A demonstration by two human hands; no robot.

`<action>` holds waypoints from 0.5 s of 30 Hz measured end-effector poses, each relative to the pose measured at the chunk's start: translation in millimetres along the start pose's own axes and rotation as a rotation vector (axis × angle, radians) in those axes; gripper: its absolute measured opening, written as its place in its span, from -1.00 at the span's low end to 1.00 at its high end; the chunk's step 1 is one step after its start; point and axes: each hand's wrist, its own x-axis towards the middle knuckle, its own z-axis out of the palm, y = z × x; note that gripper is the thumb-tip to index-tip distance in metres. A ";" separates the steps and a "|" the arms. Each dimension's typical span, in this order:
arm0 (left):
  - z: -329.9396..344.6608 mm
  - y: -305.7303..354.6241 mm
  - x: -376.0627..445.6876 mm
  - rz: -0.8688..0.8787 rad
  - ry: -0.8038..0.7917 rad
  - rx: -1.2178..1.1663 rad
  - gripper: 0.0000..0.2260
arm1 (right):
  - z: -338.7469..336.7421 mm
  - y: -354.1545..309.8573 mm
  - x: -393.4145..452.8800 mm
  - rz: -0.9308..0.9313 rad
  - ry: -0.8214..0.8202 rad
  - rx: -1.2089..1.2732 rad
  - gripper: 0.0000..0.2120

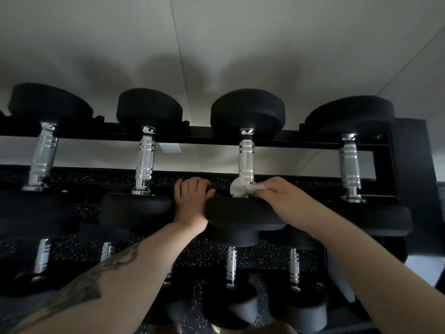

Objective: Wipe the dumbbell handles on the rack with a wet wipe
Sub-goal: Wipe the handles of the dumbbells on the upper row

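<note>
The third dumbbell handle (246, 157) on the top tier of the rack (216, 137) is taken as the landmark, since the work is centred on it.

Far to the left of it, the first handle (43, 156) is seen lying untouched across the rails, and nearer on the same side the second handle (145, 160) is likewise left bare. Each dumbbell is laid with its black heads resting on the front and back rails, probably so that the chrome grip spans the gap and can be reached all round.

Just left of the landmark's near end, the left hand (191, 201) is set against the front rail beside the near head (243, 213), its fingers curled over the edge; it appears to be used as a brace while the other hand works.

At the landmark's near end, the wet wipe (240, 189) is wrapped around the chrome just above the head. It is pinched against the handle by the fingers of the right hand (277, 192), which is brought in from the right side over the head.

Well to the right, the fourth handle (349, 162) is left uncovered.
</note>
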 end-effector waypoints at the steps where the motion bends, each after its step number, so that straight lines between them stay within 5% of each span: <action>1: 0.6 -0.1 -2.5 0.005 0.013 -0.021 -0.54 | -0.8 0.8 6.9 -0.004 -0.062 -0.063 -0.79; 7: 0.4 -0.8 1.4 -0.045 -0.066 -0.012 -0.65 | 6.4 -18.7 38.8 0.148 -0.131 -0.171 -0.68; 10: -2.0 -0.1 2.4 -0.043 -0.091 -0.027 -0.68 | -8.6 -11.6 28.2 0.067 -0.190 -0.095 -0.75; 15: 0.0 -1.1 2.6 -0.039 -0.067 -0.036 -0.69 | -12.3 13.2 17.9 0.150 0.079 0.214 -0.85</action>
